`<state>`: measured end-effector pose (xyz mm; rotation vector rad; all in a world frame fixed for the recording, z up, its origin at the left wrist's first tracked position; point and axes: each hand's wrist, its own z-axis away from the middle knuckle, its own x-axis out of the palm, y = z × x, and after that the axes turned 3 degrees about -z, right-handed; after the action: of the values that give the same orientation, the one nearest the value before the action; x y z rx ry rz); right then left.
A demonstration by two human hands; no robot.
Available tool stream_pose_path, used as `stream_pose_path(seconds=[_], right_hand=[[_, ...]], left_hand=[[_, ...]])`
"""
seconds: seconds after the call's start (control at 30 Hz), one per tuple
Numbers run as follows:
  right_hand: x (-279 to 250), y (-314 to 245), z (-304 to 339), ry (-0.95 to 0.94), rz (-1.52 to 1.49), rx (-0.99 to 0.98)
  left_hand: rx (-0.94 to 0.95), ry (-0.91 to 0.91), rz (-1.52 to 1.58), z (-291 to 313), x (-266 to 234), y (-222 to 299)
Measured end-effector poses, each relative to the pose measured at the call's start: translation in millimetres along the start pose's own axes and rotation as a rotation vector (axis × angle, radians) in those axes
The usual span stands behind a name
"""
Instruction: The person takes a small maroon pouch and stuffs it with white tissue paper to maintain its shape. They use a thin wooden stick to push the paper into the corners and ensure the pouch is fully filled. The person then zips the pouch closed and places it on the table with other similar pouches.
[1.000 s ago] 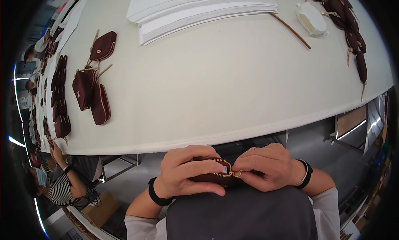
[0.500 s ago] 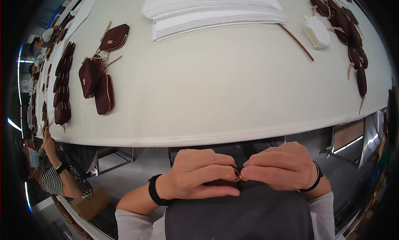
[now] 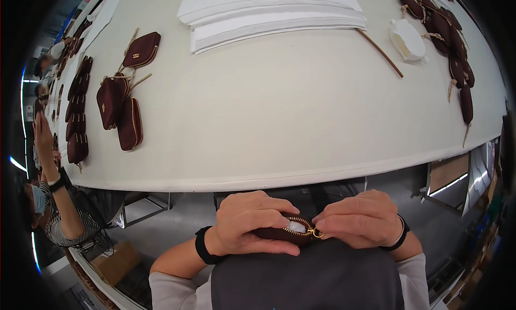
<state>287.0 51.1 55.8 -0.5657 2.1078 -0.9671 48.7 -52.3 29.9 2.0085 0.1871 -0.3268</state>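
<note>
Over my lap, in front of the table edge, is a small dark maroon zip pouch (image 3: 277,234). Its brass-toothed mouth gapes, with white filling (image 3: 296,226) showing inside. My left hand (image 3: 255,221) wraps round the pouch body, thumb along the near side and fingers over the far side. At the pouch's right end, my right hand (image 3: 359,218) is closed in a pinch by the zipper slider. A gold ring (image 3: 318,234) hangs just below its fingertips. Exactly what those fingertips grip is partly hidden.
Maroon pouches with cords (image 3: 113,100) lie on the white table (image 3: 252,122) at left, beside a row of more pouches (image 3: 78,116). White sheets (image 3: 274,33), a brown strip (image 3: 380,53), a white wrapped piece (image 3: 407,40) and piled pouches (image 3: 457,52) lie farther off. A co-worker (image 3: 67,218) sits at left.
The pouch's mouth has come into wider view, showing white filling and the gold ring. My right hand has shifted slightly from the left hand. The co-worker's hand has risen.
</note>
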Motion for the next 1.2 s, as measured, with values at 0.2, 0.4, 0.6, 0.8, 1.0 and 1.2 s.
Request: stream_pose_path(seconds=[0.2,0.4,0.6,0.8,1.0,1.2], right_hand=[[0.0,2.4,2.2,0.032,0.01,0.004],[-10.1,-2.6,-29.2,-0.031,0.064,-0.138],[-7.5,1.5,-20.7,-0.007,-0.068,-0.043],[-13.1,0.1,-22.5,-0.043,-0.037,-0.034],[-23.2,0.5,-44.8,-0.168,-0.006,-0.031],[-27.7,6.0,-69.5,-0.339,-0.004,0.088]], left_hand=[[0.022,-0.068,-0.093,-14.9,0.1,4.0],[0.06,-0.127,-0.04,-24.7,7.1,5.6],[-0.242,-0.014,0.375,-9.8,9.2,1.8],[-0.386,-0.213,0.409,-20.0,1.5,4.1],[-0.44,-0.416,0.172,-41.8,-5.7,16.7],[-0.473,-0.397,0.13,-47.7,-13.2,17.9]])
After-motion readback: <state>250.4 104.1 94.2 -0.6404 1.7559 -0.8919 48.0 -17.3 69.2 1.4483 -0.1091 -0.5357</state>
